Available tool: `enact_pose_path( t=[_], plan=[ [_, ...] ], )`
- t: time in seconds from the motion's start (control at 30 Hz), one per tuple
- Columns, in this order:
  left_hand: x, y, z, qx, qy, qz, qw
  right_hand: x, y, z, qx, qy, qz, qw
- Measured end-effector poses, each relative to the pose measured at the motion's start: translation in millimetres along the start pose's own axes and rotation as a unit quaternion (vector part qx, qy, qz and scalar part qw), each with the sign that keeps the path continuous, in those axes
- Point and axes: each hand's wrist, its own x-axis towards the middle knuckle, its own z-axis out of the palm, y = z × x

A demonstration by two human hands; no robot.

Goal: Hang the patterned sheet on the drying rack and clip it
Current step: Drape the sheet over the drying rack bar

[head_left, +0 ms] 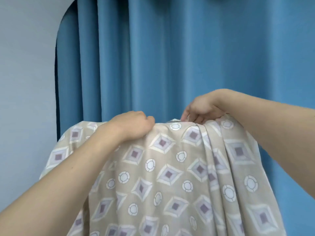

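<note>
Sheet (170, 176): draped over hidden rack, spreading to dry.
Hands: left hand (133, 125) and right hand (201, 108) apart, gripping top fold (no clip seen).

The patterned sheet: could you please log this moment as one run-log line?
patterned sheet draped over hidden support | left hand gripping top fold | right hand pinching top edge | no clip visible | blue curtain behind

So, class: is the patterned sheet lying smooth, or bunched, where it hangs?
Partly bunched. The patterned sheet lies fairly flat below the left hand, but falls in long vertical folds under the right hand.
</note>
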Motion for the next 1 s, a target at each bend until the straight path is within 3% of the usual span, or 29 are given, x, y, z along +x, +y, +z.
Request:
enact_pose_path(
  t=[0.13,0.23,0.37,0.57,0.67,0.77,0.83,0.93,1.0],
  plan=[
    [-13.1,34.6,5.8,-0.019,0.164,0.087,0.982,-31.5,15.0,-37.5,0.19,0.051,-0.068,0.978],
    [-31.4,82.9,11.2,-0.093,0.184,0.186,0.961,-52.9,24.4,-58.9,0.266,0.058,-0.092,0.958],
    [-41.1,134.1,29.9,-0.017,0.209,0.18,0.961,-74.4,27.3,-81.0,0.295,0.084,-0.106,0.946],
    [-23.6,178.0,28.4,-0.02,0.131,0.126,0.983,-83.1,28.6,-91.0,0.298,0.122,-0.12,0.939],
    [-13.8,172.8,27.3,-0.053,0.08,0.173,0.98,-87.0,38.6,-79.4,0.193,0.14,-0.074,0.968],
    [-9.2,161.1,25.2,-0.088,0.065,0.199,0.974,-98.9,55.8,-69.1,0.087,0.235,-0.079,0.965],
    [-8.5,156.0,22.2,-0.11,0.052,0.2,0.972,-111.4,74.3,-63.0,0.054,0.36,-0.138,0.921],
    [-6.3,154.7,19.5,-0.163,0.037,0.177,0.97,-141.3,112.5,-28.4,-0.025,0.583,-0.282,0.761],
    [-5.2,157.7,20.1,-0.181,0.046,0.167,0.968,-162.5,139.0,14.4,-0.075,0.597,-0.391,0.697]
  ],
)
